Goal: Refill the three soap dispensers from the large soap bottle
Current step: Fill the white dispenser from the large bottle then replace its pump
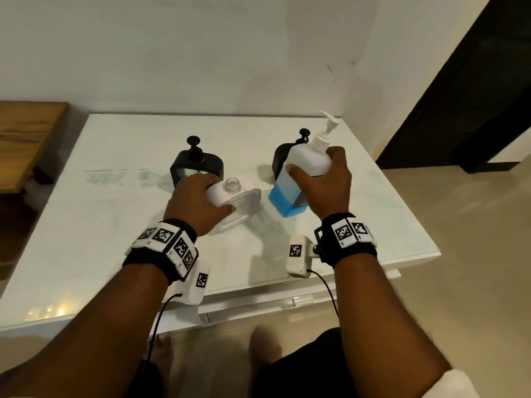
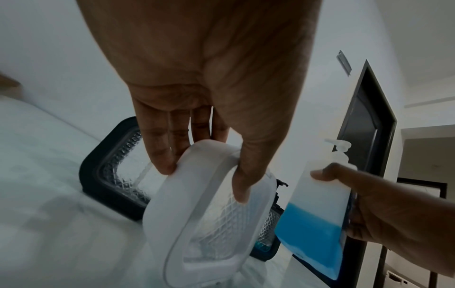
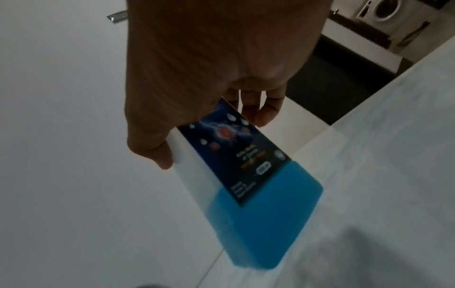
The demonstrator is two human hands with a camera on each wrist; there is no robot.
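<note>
Hands grip separately above the white table (image 1: 86, 225): left hand (image 1: 198, 203) clasps the uncapped white soap dispenser (image 1: 238, 201), right hand (image 1: 324, 182) the tilted large soap bottle (image 1: 298, 179). Behind stand two black dispensers (image 1: 196, 165).

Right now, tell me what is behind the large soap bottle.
A black soap dispenser stands behind the large soap bottle, which the right hand grips. Only its left edge and pump knob show; the rest is covered.

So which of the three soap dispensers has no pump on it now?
The white dispenser gripped by the left hand: its neck is open. Both black dispensers carry black pumps.
</note>
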